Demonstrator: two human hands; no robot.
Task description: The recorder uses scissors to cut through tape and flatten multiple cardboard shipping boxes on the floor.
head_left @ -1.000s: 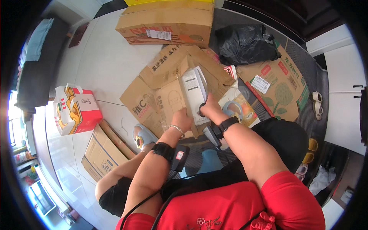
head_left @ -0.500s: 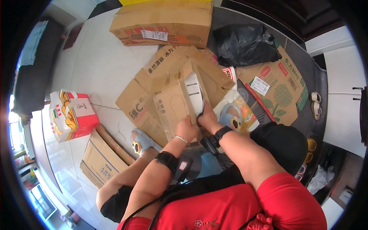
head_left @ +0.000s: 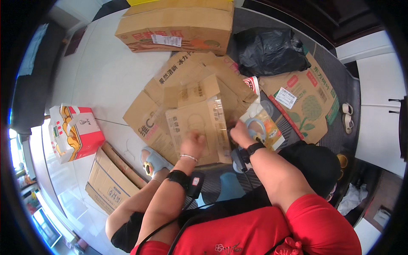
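On the floor, the box lies under your left hand, a loose fist. Your right hand curls beside it; I can't tell its grip. Flat cardboard beneath could slide, tipping the box.

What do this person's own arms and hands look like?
The left hand has a thin silver bangle at the wrist, then a wide black strap and black boxy device with a cable; the right hand, a narrower black wristband. Red fabric sleeves are short.
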